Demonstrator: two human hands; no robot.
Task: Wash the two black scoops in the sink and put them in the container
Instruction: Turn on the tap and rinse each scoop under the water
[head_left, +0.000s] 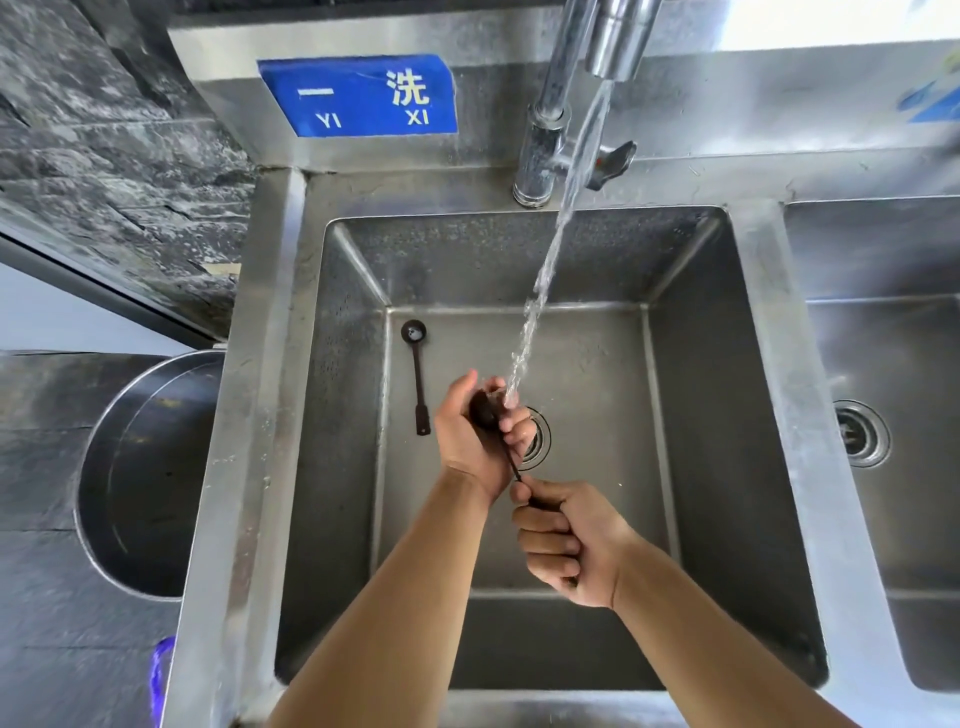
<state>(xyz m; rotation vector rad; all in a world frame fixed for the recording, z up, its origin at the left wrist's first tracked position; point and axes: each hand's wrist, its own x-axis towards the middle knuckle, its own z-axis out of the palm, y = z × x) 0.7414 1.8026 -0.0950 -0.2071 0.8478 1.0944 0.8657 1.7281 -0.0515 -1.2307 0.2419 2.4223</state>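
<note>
Black and wet, one scoop (487, 413) is held under the water (550, 260) that runs from the tap (550, 119). The left hand (475, 431) curls round its bowl, so that grip is full of scoop. The right hand (563, 540) pinches the thin handle end, so that grip holds the same scoop too. To wash it well, I think the left fingers should rub inside the bowl and the right hand should turn the handle slowly, so water gets to every side. Hold tight, because a wet scoop can slip. The other scoop (418, 374) lies flat on the sink (727, 415) floor, to the left of the hands and not touching them. Count: two scoops, two hands, one tap, two sink bowls and two drains. A round metal bowl (140, 467) sits left of the sink; it may be the container.
</note>
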